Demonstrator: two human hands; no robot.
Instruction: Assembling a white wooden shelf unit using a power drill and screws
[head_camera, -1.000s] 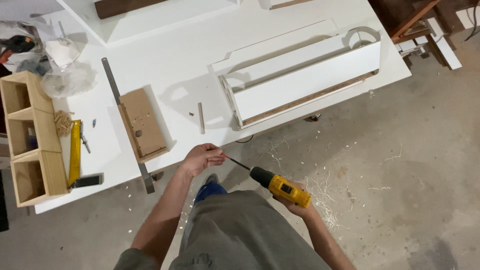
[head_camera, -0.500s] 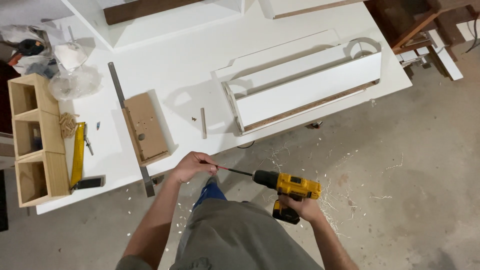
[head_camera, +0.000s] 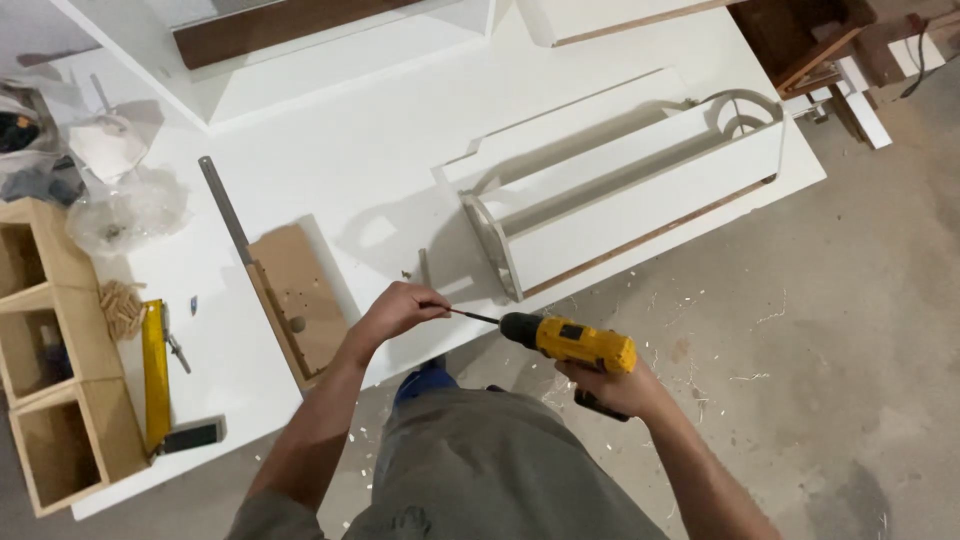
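Observation:
My right hand (head_camera: 618, 388) grips a yellow and black cordless drill (head_camera: 572, 342) held sideways just in front of the white table's near edge. Its thin dark bit (head_camera: 474, 317) points left. My left hand (head_camera: 400, 308) pinches the tip of that bit with its fingers. Just beyond my left hand a small wooden dowel (head_camera: 424, 266) lies on the white tabletop (head_camera: 360, 170). A white shelf-like piece with curved ends (head_camera: 640, 185) lies on its side on the table to the right of my hands.
A brown board with a strip (head_camera: 300, 300) and a long metal ruler (head_camera: 226, 212) lie left of my hands. Farther left are a yellow level (head_camera: 154, 370), a pile of dowels (head_camera: 122, 308), a wooden box unit (head_camera: 50, 360) and plastic bags (head_camera: 120, 215). Wood chips litter the concrete floor (head_camera: 850, 330).
The drill has swung from pointing up-left to lying level, and my hands have risen closer to the table edge. My left hand stays on the bit.

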